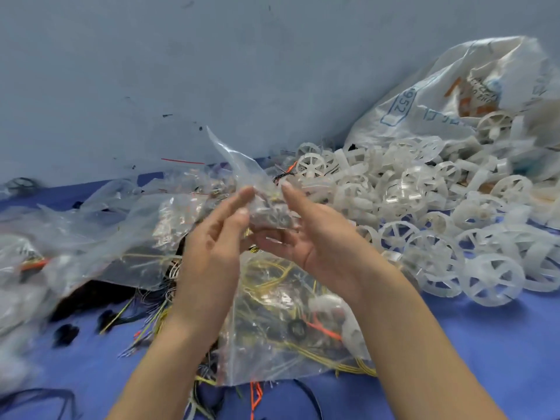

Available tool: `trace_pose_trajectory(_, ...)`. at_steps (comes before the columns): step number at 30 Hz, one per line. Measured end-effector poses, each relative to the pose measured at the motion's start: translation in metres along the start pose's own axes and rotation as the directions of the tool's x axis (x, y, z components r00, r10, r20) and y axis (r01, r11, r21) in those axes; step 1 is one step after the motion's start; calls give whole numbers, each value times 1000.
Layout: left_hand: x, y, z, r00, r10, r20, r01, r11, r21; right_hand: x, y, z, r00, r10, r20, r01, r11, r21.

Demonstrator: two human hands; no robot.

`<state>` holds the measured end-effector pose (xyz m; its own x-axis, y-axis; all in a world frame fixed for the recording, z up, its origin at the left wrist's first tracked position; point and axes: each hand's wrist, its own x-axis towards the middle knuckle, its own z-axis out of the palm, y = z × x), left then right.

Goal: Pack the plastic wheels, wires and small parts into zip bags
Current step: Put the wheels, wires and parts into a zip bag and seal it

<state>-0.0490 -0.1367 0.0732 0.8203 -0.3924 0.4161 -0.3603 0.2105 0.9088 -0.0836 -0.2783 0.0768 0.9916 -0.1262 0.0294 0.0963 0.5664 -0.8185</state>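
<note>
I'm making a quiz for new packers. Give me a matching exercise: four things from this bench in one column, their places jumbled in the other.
Things
1. small bag
2. wheels
3. printed sack
4. wire bag

Places
A. heaped on the right side of the table
B. between the left hand and the right hand
C. flat on the table, below the hands
D. far right, behind the heap

Pairs: 1-B, 2-A, 3-D, 4-C
</note>
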Motion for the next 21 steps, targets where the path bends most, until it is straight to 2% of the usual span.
trace_pose_trajectory(2, -18, 3, -4, 998, 42, 40, -45, 995, 84, -6, 8, 5, 998, -44, 36, 46, 997, -66)
trace_pose_trajectory(4, -25, 7, -13, 997, 72, 19, -74, 992, 105, -9, 12, 8, 997, -75, 13, 76, 990, -118)
trace_pose_trajectory(6, -24, 11, -28, 996, 6, -94, -9, 999, -37, -12, 10, 9, 994, -109, -11, 106, 981, -164)
trace_pose_trajectory(8, -20, 12, -40, 984, -114, -139, 86, 977, -193, -16, 6, 9, 987, -161, 12, 158, 950, -268)
trace_pose_trajectory(9, -20, 13, -44, 981, -158, -117, 130, 969, -212, -18, 4, 10, 982, -180, 50, 186, 924, -333)
trace_pose_trajectory(11, -21, 11, -48, 977, -211, -26, 205, 969, -141, -21, 1, 16, 973, -188, 132, 228, 859, -458)
trace_pose_trajectory(14, -26, 11, -49, 981, -172, 92, 174, 985, -13, -23, 1, 23, 955, -137, 263, 274, 747, -606)
trace_pose_trajectory(16, -28, 7, -53, 979, -175, 100, 178, 984, -21, -25, 2, 24, 949, -84, 304, 260, 754, -603)
trace_pose_trajectory(19, -27, 4, -58, 965, -248, 84, 256, 961, -102, -26, 1, 21, 957, -37, 289, 192, 827, -529)
trace_pose_trajectory(21, -25, 1, -65, 952, -305, -10, 301, 945, -131, -26, 0, 16, 971, -59, 233, 180, 820, -543)
